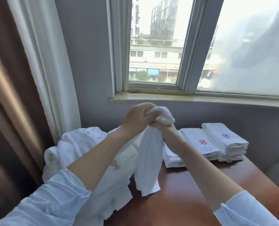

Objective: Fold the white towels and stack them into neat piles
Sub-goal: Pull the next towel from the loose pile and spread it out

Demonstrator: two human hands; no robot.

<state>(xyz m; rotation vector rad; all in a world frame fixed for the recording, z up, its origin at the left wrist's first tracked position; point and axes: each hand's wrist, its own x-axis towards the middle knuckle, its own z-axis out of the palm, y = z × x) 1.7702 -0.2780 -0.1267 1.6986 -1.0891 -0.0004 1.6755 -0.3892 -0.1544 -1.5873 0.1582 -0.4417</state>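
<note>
Table (192, 193) carries an unfolded heap (80, 144) on our left, folded piles (217, 142) on our right. Between them we hold one towel (149, 160) aloft, its length hanging straight down, left hand (135, 118) and right hand (158, 125) pressed together, both gripping its bunched top; the piles lie nearer our right hand.

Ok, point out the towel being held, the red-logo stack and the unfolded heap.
held towel (149, 160): head view, on its hanging middle.
red-logo stack (194, 136): head view, on the top towel's face.
unfolded heap (80, 141): head view, on its upper folds.
</note>
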